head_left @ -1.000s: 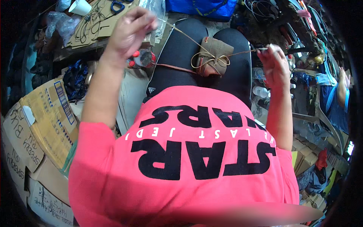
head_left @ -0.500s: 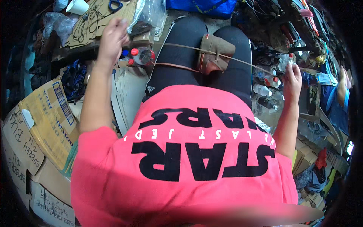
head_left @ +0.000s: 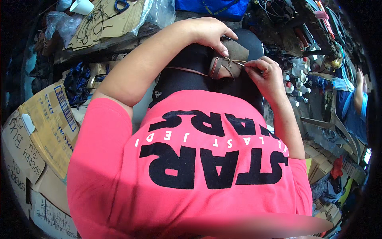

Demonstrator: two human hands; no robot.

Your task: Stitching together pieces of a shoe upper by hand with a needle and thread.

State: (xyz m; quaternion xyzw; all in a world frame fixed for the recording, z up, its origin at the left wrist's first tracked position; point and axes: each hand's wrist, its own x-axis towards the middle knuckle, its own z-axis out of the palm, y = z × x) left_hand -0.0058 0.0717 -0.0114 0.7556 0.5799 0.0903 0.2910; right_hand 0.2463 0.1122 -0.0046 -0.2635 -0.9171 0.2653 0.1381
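On my lap rests a brown leather shoe upper (head_left: 239, 51), its open end facing away to the right, with a thin tan cord (head_left: 235, 61) running through its seam. My left hand (head_left: 213, 35) reaches over from the left, thumb and forefinger curled on the upper near the seam; its other fingers are hidden. Just right of the seam, my right hand (head_left: 267, 73) pinches something thin beside the cord, apparently the cord's end. A narrow brown strap (head_left: 184, 69) crosses my left thigh to the upper.
Cardboard pieces with black cord (head_left: 101, 28) and a white cup (head_left: 82, 6) are at the far left. Several plastic bottles (head_left: 298, 75) stand to the right. A blue bag (head_left: 215, 8) lies ahead. Written-on boxes (head_left: 47, 127) fill the left. Another person's arm (head_left: 360, 93) shows at the right edge.
Both hands have come inward from far apart, where the cord was stretched wide across my thighs, to the shoe upper. The long cord ends no longer span sideways.
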